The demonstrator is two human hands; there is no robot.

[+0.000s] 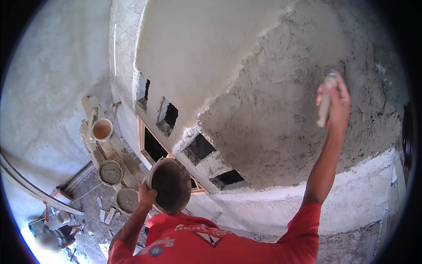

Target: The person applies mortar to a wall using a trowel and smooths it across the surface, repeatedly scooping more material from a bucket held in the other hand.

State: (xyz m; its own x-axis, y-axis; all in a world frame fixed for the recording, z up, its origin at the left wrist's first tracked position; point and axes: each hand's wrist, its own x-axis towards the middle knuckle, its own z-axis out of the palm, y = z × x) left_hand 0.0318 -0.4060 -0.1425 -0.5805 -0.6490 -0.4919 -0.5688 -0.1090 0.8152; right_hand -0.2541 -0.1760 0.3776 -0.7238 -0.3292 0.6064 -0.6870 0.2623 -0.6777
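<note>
Nearest me is a red shirt (263, 250), then the left hand (147, 195) gripping a bucket (181, 176) by its rim. Beyond, the right hand (337, 104) curls round a plastering tool (324, 106) at the rough wall plaster (272, 119), contact unclear; flat, even strokes would probably smooth it best.

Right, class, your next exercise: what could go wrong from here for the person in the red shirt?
The basin might tip or slip, since only the left hand's grip at its rim visibly holds it. The plastering tool, in the right hand with that arm stretched out, could gouge the rough plaster if angled badly. The bucket with the orange-brown inside could topple if the planks shifted.
</note>
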